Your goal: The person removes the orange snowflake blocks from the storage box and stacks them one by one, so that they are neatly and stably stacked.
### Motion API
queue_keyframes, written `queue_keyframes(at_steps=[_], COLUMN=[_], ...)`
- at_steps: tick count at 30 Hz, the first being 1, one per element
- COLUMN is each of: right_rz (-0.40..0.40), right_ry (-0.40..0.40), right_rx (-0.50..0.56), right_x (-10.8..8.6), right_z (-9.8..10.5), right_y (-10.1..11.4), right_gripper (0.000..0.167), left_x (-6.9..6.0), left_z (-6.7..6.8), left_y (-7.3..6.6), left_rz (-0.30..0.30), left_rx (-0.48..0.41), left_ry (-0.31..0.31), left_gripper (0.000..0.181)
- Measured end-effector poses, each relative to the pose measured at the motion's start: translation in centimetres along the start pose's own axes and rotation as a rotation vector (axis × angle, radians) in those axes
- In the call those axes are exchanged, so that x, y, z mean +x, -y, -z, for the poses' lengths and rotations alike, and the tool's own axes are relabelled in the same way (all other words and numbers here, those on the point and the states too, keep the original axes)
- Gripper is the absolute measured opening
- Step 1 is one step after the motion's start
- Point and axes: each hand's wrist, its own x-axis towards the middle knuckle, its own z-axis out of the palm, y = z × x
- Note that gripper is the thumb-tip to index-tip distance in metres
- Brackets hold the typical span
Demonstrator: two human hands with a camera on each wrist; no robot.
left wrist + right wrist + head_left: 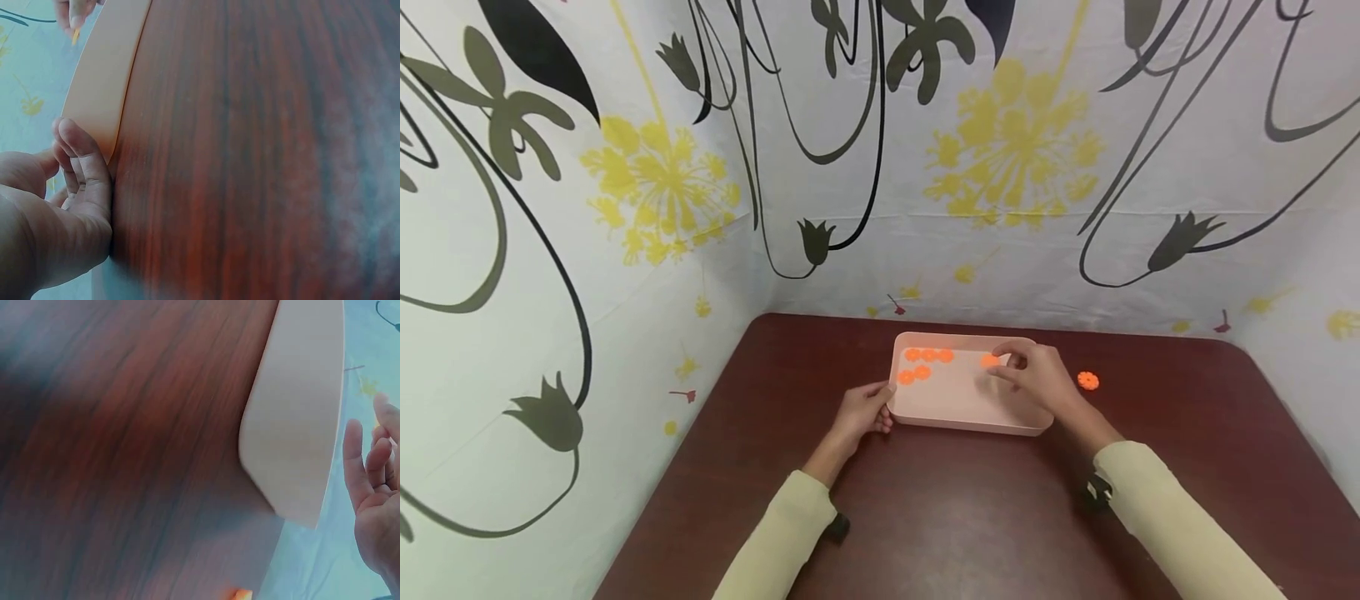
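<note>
A shallow pale pink tray (958, 408) lies on the table, with several orange flower-shaped pieces (929, 355) in its upper left part, three in one row and two below. At the tray's left end, my left hand (861, 412) grips the rim; the left wrist view shows its fingers against the tray's corner (103, 94). Over the tray's right part, my right hand (1037, 375) pinches another orange flower-shaped piece (990, 361) at its fingertips. From the left wrist view that piece (75, 37) appears edge-on below the fingers.
One more orange flower-shaped piece (1087, 381) lies on the dark reddish-brown table (955, 517), right of the tray. Behind and to the left of the table hangs white cloth (865, 183) printed with flowers and stems. Dark bands show at both sleeve cuffs.
</note>
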Motion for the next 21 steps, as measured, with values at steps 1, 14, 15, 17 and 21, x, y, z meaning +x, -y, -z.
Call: queue_keyframes(at_steps=[1, 14, 15, 17, 21], right_rz=[-0.001, 0.052, 0.050, 0.038, -0.024], right_ry=[-0.006, -0.216, -0.228, -0.248, -0.255], right_rx=[-0.007, -0.147, -0.154, -0.172, -0.185], right_x=[-0.3, -3.6, -3.8, -4.2, -4.9], right_z=[0.3, 2.7, 2.9, 3.4, 4.3], right_y=[-0.1, -3.4, -3.7, -4.2, -5.3], right_gripper=[0.028, 0.029, 0.029, 0.029, 0.029], left_x=[0.0, 0.0, 0.0, 0.1, 0.2], left_z=[0.0, 0.1, 0.1, 0.1, 0.1], left_y=[0.0, 0.1, 0.1, 0.1, 0.1], left_rz=[-0.001, 0.002, 0.001, -0.003, -0.006], left_rx=[0.001, -0.015, -0.014, -0.009, -0.008], left_ry=[0.001, 0.003, 0.003, 0.005, 0.008], left_gripper=[0.047, 0.048, 0.049, 0.050, 0.050])
